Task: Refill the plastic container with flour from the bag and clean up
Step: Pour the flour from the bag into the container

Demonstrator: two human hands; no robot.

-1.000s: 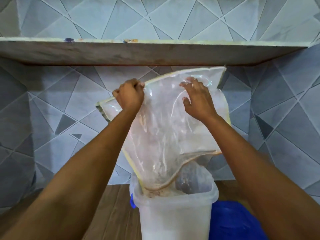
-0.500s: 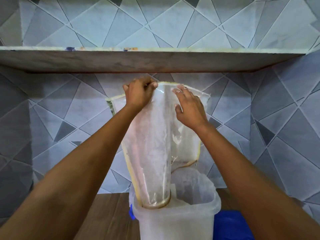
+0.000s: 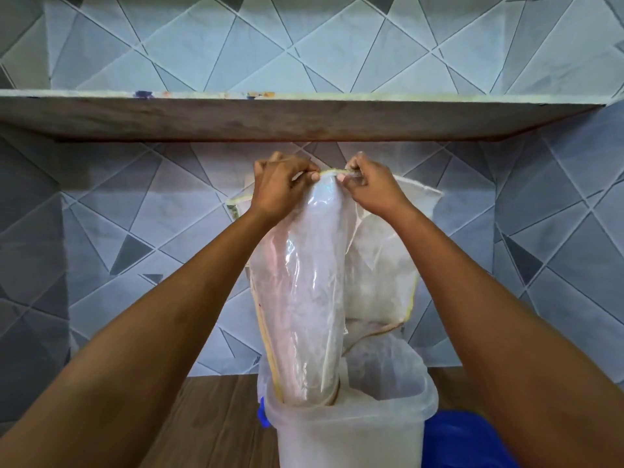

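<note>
A clear plastic flour bag [image 3: 310, 292] with a yellow seam hangs upside down, its open mouth inside the white translucent plastic container [image 3: 351, 437] below. My left hand [image 3: 280, 187] and my right hand [image 3: 371, 184] both pinch the bag's upper seam close together, just under the shelf. The bag looks nearly empty, with flour dust clinging to its walls. A loose fold of the bag bulges to the right, behind my right forearm. How much flour lies in the container is hidden by its cloudy walls.
A wooden shelf [image 3: 304, 119] runs across just above my hands. Grey geometric tiles cover the wall behind. The container stands on a brown wooden counter [image 3: 209, 420]. A blue object [image 3: 466, 440] lies right of the container, and a small blue piece [image 3: 261, 413] shows on its left side.
My hands rose and came closer together along the bag's top seam. The bag went from spread wide to gathered into a narrow hanging tube over the container.
</note>
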